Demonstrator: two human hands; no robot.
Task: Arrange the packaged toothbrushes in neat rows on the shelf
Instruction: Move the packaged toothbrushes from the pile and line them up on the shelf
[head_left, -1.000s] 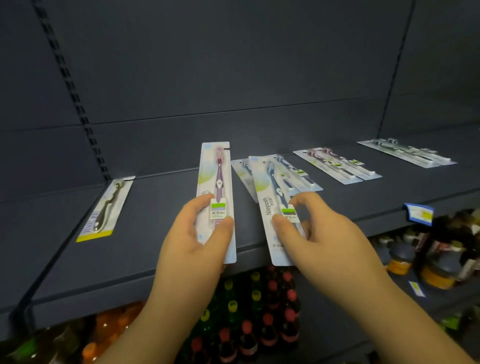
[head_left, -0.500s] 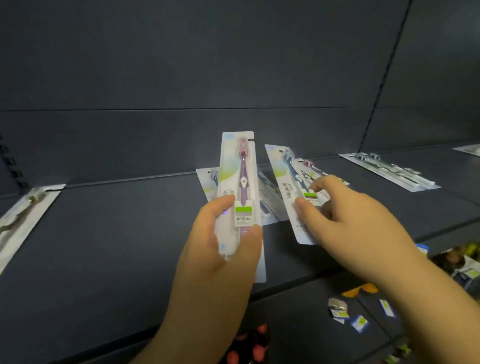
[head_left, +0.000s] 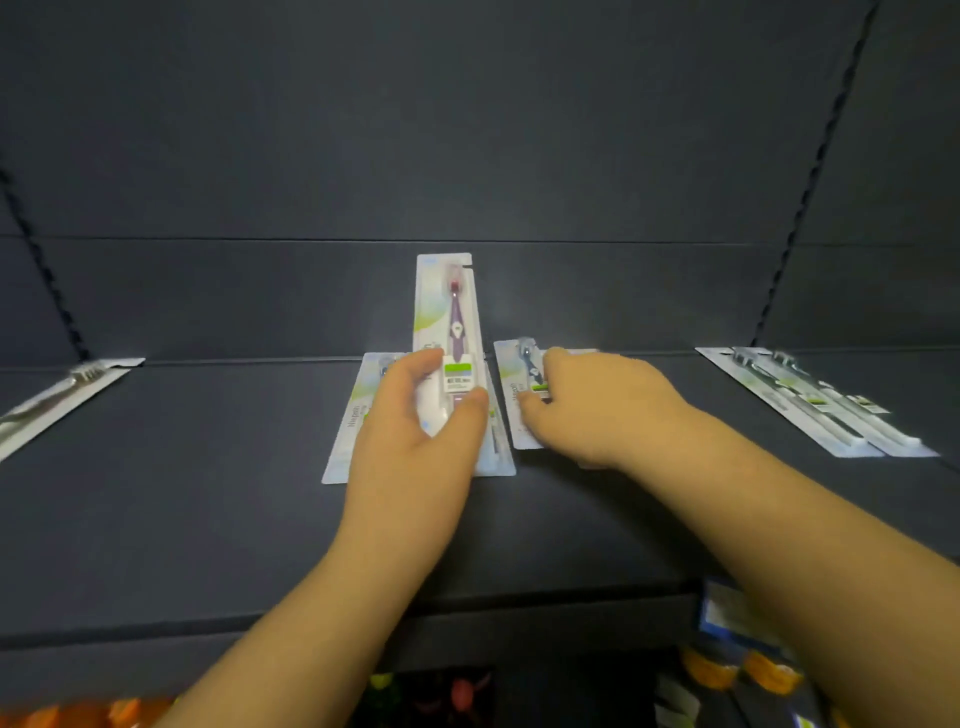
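At far left, a single silver pack (head_left: 57, 400) lies angled on the shelf (head_left: 208, 519). The left hand (head_left: 421, 441) grips the purple toothbrush pack (head_left: 448, 312) between thumb and fingers, raised above a flat pack (head_left: 358, 415). It should be lowered parallel to that pack, edges flush. The right hand (head_left: 597, 410) pinches the blue toothbrush pack (head_left: 519, 384) against the shelf; it should slide square alongside. The pair at right (head_left: 810, 400) sets the spacing.

Single head-worn view, close, forward and down onto the shelf (head_left: 208, 519).
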